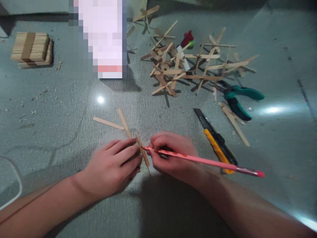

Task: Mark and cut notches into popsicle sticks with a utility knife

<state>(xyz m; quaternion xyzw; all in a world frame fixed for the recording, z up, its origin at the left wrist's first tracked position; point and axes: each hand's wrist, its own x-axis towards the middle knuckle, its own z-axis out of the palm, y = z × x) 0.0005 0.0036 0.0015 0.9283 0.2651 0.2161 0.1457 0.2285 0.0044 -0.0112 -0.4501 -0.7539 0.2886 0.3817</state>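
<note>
My right hand (170,153) is closed around a pink pencil (198,159), with its tip on a wooden craft stick (145,156). The fingers of my left hand (119,165) are bent together against that stick and keep it on the table; my left thumb is mostly hidden. Just beyond my left fingers lie two more craft sticks, a slanted one (123,120) partly covered by the hand and a loose one (108,123) that meets it near its end.
A yellow and black utility knife (215,142) lies right of my right hand. Behind it are green-handled pliers (237,96) and several crossed-stick pieces (168,72). A banded stack of craft sticks (31,49) sits far left. A blurred-out object (106,36) stands at the back. A white cable (17,175) curves at left.
</note>
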